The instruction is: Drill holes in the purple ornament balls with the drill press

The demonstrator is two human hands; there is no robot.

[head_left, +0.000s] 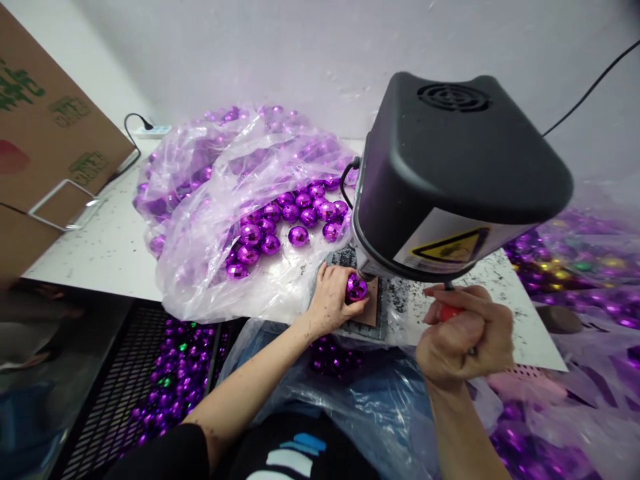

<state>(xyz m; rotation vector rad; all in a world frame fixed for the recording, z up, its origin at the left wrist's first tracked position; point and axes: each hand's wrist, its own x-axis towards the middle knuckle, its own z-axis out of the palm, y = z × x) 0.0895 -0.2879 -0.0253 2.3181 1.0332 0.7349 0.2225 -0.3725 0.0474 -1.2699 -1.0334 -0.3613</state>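
Note:
My left hand [336, 298] grips a shiny purple mirror-ball ornament [357, 287] between thumb and fingers. The ball sits over a brown pad [369, 308] at the foot of a black bench machine [465, 147]. My right hand [465, 330] is wrapped round a lever handle with a red part [450, 312], just below the machine's housing. The machine's head hides where the ball's top meets it. Left of the machine, loose purple balls [299, 236] spill from a clear plastic bag [210, 233].
A cardboard box [55, 133] stands at the left of the white table [115, 260]. Below it, a black crate [110, 373] holds purple balls. More bagged balls [575, 267] are at the right. Dark flakes cover the tabletop around the machine. A cable runs to a power strip [153, 132].

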